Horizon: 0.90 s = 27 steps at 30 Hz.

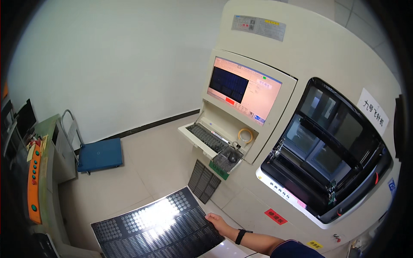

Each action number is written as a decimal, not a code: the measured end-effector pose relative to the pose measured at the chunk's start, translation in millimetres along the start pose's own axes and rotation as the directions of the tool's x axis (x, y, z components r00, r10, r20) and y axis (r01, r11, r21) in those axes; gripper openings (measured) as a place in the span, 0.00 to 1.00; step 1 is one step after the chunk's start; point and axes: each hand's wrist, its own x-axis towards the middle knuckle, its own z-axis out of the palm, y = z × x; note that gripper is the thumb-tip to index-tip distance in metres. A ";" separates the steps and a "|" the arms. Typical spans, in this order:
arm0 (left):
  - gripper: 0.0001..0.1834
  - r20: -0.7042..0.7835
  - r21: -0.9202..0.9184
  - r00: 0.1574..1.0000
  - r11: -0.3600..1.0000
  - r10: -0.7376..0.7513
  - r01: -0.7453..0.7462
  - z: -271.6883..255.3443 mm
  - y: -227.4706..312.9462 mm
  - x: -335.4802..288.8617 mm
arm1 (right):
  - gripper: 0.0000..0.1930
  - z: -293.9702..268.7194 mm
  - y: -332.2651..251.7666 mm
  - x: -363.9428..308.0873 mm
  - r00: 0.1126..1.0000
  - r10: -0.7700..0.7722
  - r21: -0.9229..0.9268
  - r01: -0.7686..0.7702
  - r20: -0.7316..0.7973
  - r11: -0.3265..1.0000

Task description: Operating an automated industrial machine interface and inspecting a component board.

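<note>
My right hand [216, 223] grips the right edge of a large black circuit board panel [129, 236], its thumb and fingers closed on the rim. Rows of small repeated white-lined patterns cover the panel, and a bright glare washes out its upper middle. It is held tilted above the floor, with its lower part cut off by the frame. A black band circles my right wrist, and a dark sleeve shows at the lower edge. My left hand is out of sight. Beyond the held panel, a smaller dark panel [204, 181] leans against the machine.
A large cream machine [241, 206] fills the right, with a lit screen [245, 88], a keyboard [207, 137], a mouse [232, 157], a tape roll [245, 136] and an opened dark chamber [327, 137]. Leftward stand a blue platform trolley [100, 154] and an orange button panel [34, 185].
</note>
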 end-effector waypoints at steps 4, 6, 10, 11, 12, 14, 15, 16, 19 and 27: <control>0.18 0.016 -0.019 1.000 1.000 -0.016 0.017 -13.0 12.3 9.9 | 0.09 2.3 2.7 2.7 1.000 0.000 -0.003 0.000 -0.001 1.000; 0.19 0.032 -0.038 0.999 0.999 -0.023 0.024 -23.5 16.4 18.5 | 0.09 6.4 6.9 3.1 1.000 0.009 0.008 -0.009 -0.008 1.000; 0.21 0.188 -0.137 0.981 0.987 -0.058 0.085 -69.9 29.1 32.9 | 0.08 16.6 15.9 2.0 1.000 -0.022 -0.034 0.023 0.020 0.999; 0.22 0.336 -0.194 0.939 0.969 -0.078 0.150 -87.2 31.9 39.1 | 0.08 21.2 16.9 2.9 1.000 -0.018 -0.033 0.019 0.023 0.999; 0.22 0.601 -0.225 0.791 0.924 -0.117 0.307 -91.0 31.8 45.9 | 0.09 27.1 16.5 3.5 0.997 -0.065 -0.090 0.070 0.051 0.994; 0.22 0.027 -0.084 0.992 0.989 -0.120 0.122 -54.3 22.1 38.4 | 0.09 36.4 18.5 7.6 0.992 -0.107 -0.143 0.116 0.067 0.983; 0.22 -0.534 0.153 0.844 0.987 0.044 0.045 -19.6 18.8 31.3 | 0.10 43.3 20.7 10.9 0.982 -0.164 -0.169 0.179 0.096 0.969; 0.23 -0.627 0.160 0.777 0.985 0.057 0.057 -12.3 19.3 27.6 | 0.11 52.0 23.2 13.6 0.968 -0.213 -0.192 0.236 0.133 0.953; 0.27 -0.476 0.539 0.843 0.841 0.249 0.055 12.7 16.2 16.5 | 0.10 77.3 22.2 15.1 0.907 -0.263 -0.486 0.401 0.328 0.777; 0.35 0.572 0.761 0.662 -0.615 0.485 -0.207 150.2 -13.3 38.7 | 0.08 142.9 24.2 9.9 0.593 -0.094 -0.600 0.795 0.800 -0.084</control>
